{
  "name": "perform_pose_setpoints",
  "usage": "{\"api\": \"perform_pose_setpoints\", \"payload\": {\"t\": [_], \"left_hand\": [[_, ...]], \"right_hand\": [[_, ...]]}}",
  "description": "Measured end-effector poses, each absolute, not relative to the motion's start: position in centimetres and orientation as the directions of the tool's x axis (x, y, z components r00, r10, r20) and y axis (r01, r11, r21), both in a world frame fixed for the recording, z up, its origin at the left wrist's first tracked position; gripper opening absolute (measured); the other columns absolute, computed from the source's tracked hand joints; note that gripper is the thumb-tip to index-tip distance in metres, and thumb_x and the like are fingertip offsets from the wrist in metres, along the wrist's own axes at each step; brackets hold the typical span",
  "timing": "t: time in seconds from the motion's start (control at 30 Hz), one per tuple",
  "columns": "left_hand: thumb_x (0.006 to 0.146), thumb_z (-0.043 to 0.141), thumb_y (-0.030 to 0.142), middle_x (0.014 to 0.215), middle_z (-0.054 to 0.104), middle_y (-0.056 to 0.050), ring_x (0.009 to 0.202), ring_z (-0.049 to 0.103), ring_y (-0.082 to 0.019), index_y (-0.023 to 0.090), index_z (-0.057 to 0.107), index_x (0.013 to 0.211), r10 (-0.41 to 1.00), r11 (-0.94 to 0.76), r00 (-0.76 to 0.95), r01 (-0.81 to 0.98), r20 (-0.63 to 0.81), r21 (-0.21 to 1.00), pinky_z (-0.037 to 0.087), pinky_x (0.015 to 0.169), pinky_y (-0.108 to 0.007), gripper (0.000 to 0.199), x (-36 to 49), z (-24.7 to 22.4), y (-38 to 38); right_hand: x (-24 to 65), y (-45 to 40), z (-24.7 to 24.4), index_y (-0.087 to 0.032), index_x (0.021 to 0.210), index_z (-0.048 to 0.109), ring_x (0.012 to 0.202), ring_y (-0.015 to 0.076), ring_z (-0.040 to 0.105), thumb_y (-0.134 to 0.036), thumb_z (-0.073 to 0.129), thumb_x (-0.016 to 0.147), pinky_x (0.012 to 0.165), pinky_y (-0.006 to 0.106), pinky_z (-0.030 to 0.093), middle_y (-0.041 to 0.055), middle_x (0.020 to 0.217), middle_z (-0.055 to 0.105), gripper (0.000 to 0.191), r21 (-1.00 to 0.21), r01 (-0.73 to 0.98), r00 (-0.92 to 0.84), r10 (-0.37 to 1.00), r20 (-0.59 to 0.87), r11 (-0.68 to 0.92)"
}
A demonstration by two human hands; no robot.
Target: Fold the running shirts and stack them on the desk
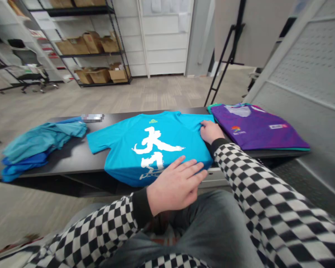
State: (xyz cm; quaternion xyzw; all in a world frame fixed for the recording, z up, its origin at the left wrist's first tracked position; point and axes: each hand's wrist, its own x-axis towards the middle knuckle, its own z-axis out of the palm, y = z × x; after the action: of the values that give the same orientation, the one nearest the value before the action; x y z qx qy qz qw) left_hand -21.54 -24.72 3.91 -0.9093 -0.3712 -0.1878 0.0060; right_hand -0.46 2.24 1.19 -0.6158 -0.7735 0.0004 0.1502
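Observation:
A bright blue T-shirt (123, 156) lies spread on the dark table, with large white brush-style characters and a small yellow-green logo near the collar. Its lower part hangs over the table's front edge. At the sleeve on the right side, my right hand (211, 131) has its fingers curled in on the fabric, gripping it. My left hand (175, 184) is over the shirt's lower right part, palm down and fingers stretched out; whether it touches the cloth I cannot tell.
Crumpled teal and blue garments (41, 141) lie at the table's left end. A stack of folded shirts, a purple one (257, 130) on top, sits at the right. Behind the table (80, 160) stand a shelf with cardboard boxes (93, 42) and a black stand (226, 61).

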Motion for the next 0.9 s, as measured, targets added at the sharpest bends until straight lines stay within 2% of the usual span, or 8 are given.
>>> {"api": "perform_pose_setpoints", "payload": {"t": [0.1,0.17,0.23,0.3,0.5,0.57,0.7,0.9], "left_hand": [[0.113,0.051,0.032,0.141,0.080,-0.008,0.133,0.073,-0.025,0.025,0.075,0.143,0.810,-0.516,0.367,0.817,0.458,0.258,0.050,0.127,-0.046,0.040,-29.8,4.8,-26.4],[0.111,0.055,0.034,0.116,0.085,-0.008,0.110,0.078,-0.026,0.024,0.081,0.121,0.842,-0.222,-0.030,0.891,0.539,0.396,0.061,0.105,-0.044,0.030,-35.5,4.2,-28.1],[0.109,0.056,0.038,0.093,0.081,-0.006,0.086,0.076,-0.025,0.024,0.078,0.105,0.726,0.098,-0.441,0.826,0.528,0.554,0.063,0.083,-0.040,0.027,-40.1,2.8,-30.3],[0.107,0.057,0.041,0.084,0.077,-0.005,0.077,0.073,-0.025,0.024,0.075,0.099,0.621,0.256,-0.605,0.757,0.499,0.601,0.061,0.076,-0.039,0.027,-43.2,1.2,-32.3],[0.112,0.050,0.041,0.133,0.081,-0.012,0.131,0.072,-0.028,0.022,0.078,0.123,0.803,-0.012,-0.224,0.921,0.553,0.389,0.052,0.122,-0.045,0.036,-47.1,1.4,-30.0],[0.112,0.046,0.042,0.140,0.079,-0.013,0.136,0.070,-0.028,0.019,0.077,0.132,0.858,-0.036,-0.169,0.922,0.485,0.386,0.051,0.125,-0.043,0.043,-48.9,2.2,-26.9],[0.107,0.046,0.038,0.145,0.077,-0.016,0.139,0.068,-0.031,0.015,0.077,0.134,0.930,0.165,-0.248,0.940,0.270,0.297,0.048,0.128,-0.045,0.048,-52.8,2.1,-21.7],[0.103,0.050,0.039,0.146,0.077,-0.014,0.139,0.068,-0.030,0.015,0.079,0.134,0.912,0.240,-0.307,0.937,0.271,0.252,0.047,0.127,-0.040,0.049,-54.6,0.6,-20.7]], "right_hand": [[-0.2,3.3,0.3,-0.016,0.140,0.079,0.136,0.0337,0.071,-0.019,0.048,0.103,0.122,0.045,0.050,0.0191,0.144,0.078,0.048,-0.181,0.950,-0.209,0.948,0.242,0.256],[0.0,3.8,0.0,-0.015,0.141,0.079,0.134,0.0356,0.072,-0.020,0.048,0.103,0.120,0.047,0.051,0.0211,0.143,0.077,0.049,-0.178,0.950,-0.211,0.947,0.244,0.257],[0.2,4.1,-0.2,-0.012,0.143,0.078,0.131,0.0380,0.073,-0.021,0.049,0.103,0.117,0.049,0.052,0.0239,0.143,0.076,0.050,-0.174,0.949,-0.217,0.945,0.244,0.263],[0.4,4.3,-0.3,-0.010,0.144,0.078,0.130,0.0401,0.073,-0.022,0.049,0.102,0.115,0.049,0.053,0.0261,0.144,0.075,0.052,-0.174,0.947,-0.225,0.943,0.244,0.271],[0.5,4.6,-0.3,-0.009,0.148,0.076,0.136,0.0415,0.071,-0.023,0.047,0.103,0.117,0.048,0.052,0.0275,0.151,0.071,0.056,-0.187,0.944,-0.225,0.945,0.240,0.272],[0.4,4.6,-0.1,-0.009,0.148,0.077,0.139,0.0413,0.070,-0.022,0.046,0.102,0.119,0.049,0.051,0.0272,0.154,0.070,0.056,-0.194,0.945,-0.219,0.950,0.225,0.263],[0.3,4.7,0.2,-0.011,0.147,0.077,0.141,0.0415,0.069,-0.020,0.049,0.100,0.120,0.050,0.052,0.0253,0.158,0.068,0.055,-0.209,0.946,-0.203,0.956,0.212,0.247],[0.6,5.0,-0.4,-0.014,0.146,0.079,0.138,0.0382,0.071,-0.020,0.050,0.099,0.118,0.045,0.053,0.0246,0.155,0.070,0.055,-0.253,0.936,-0.185,0.953,0.241,0.245]]}}
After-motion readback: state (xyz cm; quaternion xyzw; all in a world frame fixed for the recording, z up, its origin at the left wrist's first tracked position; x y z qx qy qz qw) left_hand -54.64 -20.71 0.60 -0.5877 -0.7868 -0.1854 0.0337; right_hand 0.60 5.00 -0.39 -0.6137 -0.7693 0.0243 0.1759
